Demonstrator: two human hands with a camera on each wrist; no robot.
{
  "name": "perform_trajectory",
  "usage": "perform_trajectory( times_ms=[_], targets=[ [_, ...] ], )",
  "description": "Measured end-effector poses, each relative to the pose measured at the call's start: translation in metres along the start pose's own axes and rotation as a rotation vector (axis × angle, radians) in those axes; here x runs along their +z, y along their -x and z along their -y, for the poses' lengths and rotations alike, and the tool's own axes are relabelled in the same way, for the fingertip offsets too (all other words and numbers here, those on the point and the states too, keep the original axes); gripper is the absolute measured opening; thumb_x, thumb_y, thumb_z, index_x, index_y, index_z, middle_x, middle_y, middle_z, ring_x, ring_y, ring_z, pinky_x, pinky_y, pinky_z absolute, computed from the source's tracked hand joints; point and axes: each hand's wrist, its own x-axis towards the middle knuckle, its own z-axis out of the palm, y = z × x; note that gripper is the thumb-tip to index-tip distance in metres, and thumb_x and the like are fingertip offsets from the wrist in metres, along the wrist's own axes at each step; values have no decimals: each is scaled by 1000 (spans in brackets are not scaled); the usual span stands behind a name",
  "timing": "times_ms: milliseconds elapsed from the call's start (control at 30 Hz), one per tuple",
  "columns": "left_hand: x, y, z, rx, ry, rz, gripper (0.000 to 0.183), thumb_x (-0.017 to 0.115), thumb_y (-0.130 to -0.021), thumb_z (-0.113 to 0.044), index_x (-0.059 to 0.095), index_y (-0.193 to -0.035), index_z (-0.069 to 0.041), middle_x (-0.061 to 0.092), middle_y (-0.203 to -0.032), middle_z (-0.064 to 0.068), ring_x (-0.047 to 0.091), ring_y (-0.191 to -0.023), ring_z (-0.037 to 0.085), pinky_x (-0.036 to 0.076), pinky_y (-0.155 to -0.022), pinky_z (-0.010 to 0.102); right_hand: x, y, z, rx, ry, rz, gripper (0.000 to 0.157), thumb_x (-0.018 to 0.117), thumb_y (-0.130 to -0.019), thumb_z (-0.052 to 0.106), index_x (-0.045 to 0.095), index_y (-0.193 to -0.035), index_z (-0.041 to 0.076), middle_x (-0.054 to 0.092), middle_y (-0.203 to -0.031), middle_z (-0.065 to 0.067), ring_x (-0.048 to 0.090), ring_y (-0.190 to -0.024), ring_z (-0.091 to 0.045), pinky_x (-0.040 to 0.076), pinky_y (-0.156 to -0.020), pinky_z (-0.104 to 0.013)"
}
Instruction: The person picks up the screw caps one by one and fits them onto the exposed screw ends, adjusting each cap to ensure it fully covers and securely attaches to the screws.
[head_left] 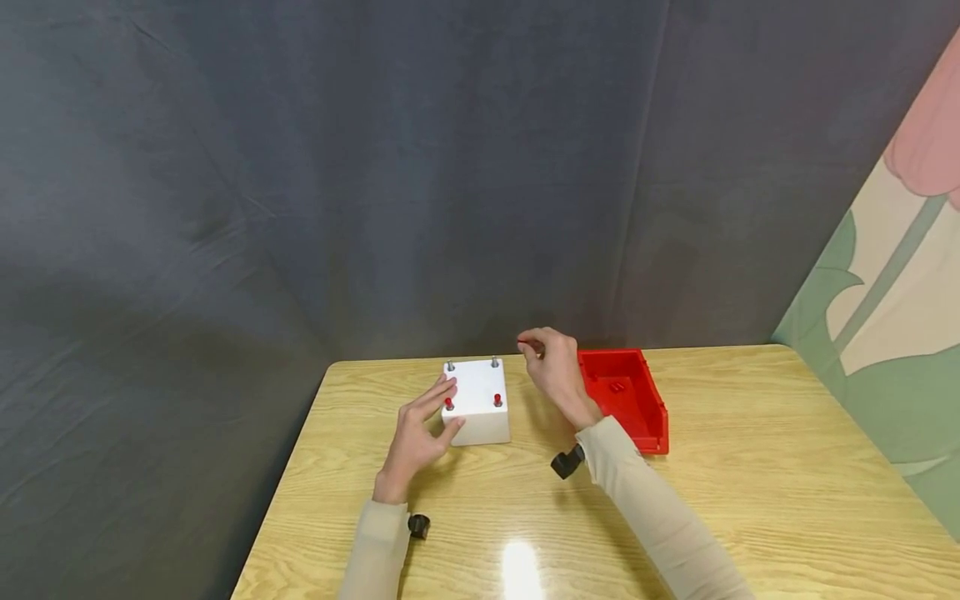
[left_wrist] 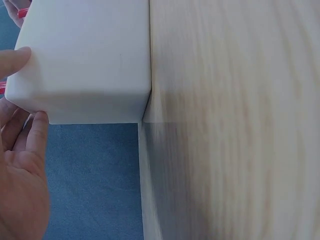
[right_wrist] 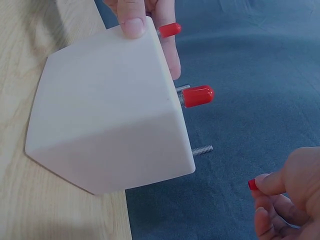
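Observation:
A white block [head_left: 478,383] stands on the table with threaded studs rising from its top. Red caps [right_wrist: 198,96] cover the two near studs. Both far studs, one of them a bare metal stud [right_wrist: 202,150], have no cap. My left hand [head_left: 417,429] grips the block at its near left corner, thumb on the front face and fingers over the top and left side. Between thumb and fingertip, my right hand [head_left: 555,362] pinches a small red cap [right_wrist: 252,184], held in the air to the right of the far right stud.
Right of the block, partly behind my right wrist, sits an open red bin [head_left: 658,442] with a few small red caps [head_left: 617,387] inside. The wooden table [head_left: 750,467] ends at a dark cloth [head_left: 480,183] behind it. A patterned wall hanging [head_left: 885,308] is at the right.

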Motion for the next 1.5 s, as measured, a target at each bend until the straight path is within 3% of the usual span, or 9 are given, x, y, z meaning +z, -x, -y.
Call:
perform_trajectory(
  times_ms=[200,500,900,1300,1500],
  targets=[
    [0,1,0,5,4,-11,53,88,-87,-7,70,-135,4,66,-147,14,55,-145,36,42,-124,35,-1,0,1,1,-2,-2,10,75,-96,1,82,-103,1,79,-94,-15,72,-77,-27,66,-71,-41],
    [2,1,-1,22,15,-9,52,87,-88,-6,70,-135,5,66,-147,16,55,-146,39,45,-121,45,-1,-1,3,11,-4,5,10,76,-96,2,81,-104,0,79,-94,-14,73,-78,-27,67,-75,-43],
    [0,1,-5,-28,12,18,53,87,-88,-8,69,-137,3,65,-150,10,53,-149,31,42,-124,37,4,1,3,18,-28,40,12,75,-96,-1,81,-107,-2,79,-98,-17,73,-80,-29,69,-79,-45],
    [2,-1,-4,22,39,-15,52,87,-87,-4,70,-135,5,67,-146,17,55,-145,41,45,-120,50,6,-1,4,18,-39,36,13,75,-97,-1,81,-107,-3,79,-100,-19,73,-82,-31,69,-80,-44],
    [2,1,-5,-7,28,-3,53,87,-87,-6,70,-136,4,66,-148,14,55,-146,39,43,-123,41,10,0,4,30,-32,66,15,75,-97,0,82,-110,-2,80,-103,-17,73,-83,-28,70,-80,-42]
  ],
)
